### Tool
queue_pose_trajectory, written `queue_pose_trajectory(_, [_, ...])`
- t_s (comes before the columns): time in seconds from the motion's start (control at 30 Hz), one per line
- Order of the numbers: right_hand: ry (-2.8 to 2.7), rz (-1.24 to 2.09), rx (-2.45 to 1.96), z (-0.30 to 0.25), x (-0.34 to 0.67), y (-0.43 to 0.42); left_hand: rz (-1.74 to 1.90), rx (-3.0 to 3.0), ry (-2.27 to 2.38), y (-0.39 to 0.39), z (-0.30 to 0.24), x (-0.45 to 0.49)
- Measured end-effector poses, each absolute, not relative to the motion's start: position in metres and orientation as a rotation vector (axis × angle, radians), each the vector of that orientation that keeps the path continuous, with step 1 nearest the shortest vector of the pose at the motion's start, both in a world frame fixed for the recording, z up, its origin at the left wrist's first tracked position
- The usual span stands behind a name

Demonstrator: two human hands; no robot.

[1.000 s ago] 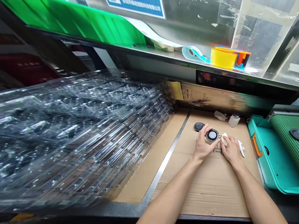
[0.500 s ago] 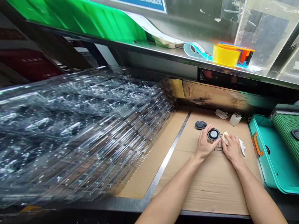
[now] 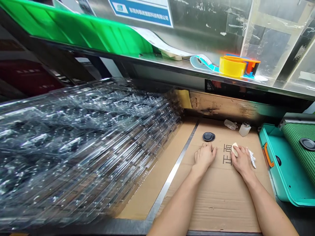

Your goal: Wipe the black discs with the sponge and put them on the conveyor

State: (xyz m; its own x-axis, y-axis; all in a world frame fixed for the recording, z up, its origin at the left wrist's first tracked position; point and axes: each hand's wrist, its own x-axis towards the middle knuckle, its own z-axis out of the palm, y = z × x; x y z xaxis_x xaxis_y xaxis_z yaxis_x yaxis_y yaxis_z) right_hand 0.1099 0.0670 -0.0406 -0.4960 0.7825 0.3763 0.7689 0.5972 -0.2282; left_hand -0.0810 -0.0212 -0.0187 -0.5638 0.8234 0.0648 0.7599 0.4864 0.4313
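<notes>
My left hand is over the cardboard, back up and fingers curled in; what lies under its fingers is hidden. Just beyond its fingertips lie flat black round parts with raised rings, seemingly overlapping. My right hand is closed on a cream-coloured pad, pressed near the printed black characters. A crumpled white cloth or glove shows beside its right edge.
Stacked clear plastic trays fill the left. A small white bottle and crumpled clear plastic lie at the back. On the right stand a teal bin and a green conveyor belt carrying a black round part. A metal shelf runs overhead.
My left hand has turned over and moved left; the black round part it held up is no longer visible in it. My right hand keeps the pad. Another black part now shows further along the belt.
</notes>
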Motion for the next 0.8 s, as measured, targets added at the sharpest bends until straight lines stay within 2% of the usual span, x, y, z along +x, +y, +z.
queue_pose_trajectory(0.37, [-2.331,0.085,-1.259,-0.052,0.106,0.065,0.627,1.484,2.62,-0.028,-0.021,-0.078])
queue_pose_trajectory(0.67, [-2.355,0.18,-1.31,-0.045,0.106,0.058,0.506,1.762,2.226,-0.07,-0.021,-0.087])
queue_pose_trajectory(0.8, [-2.35,0.196,-1.301,-0.043,0.107,0.056,0.546,1.779,2.295,-0.051,-0.013,-0.114])
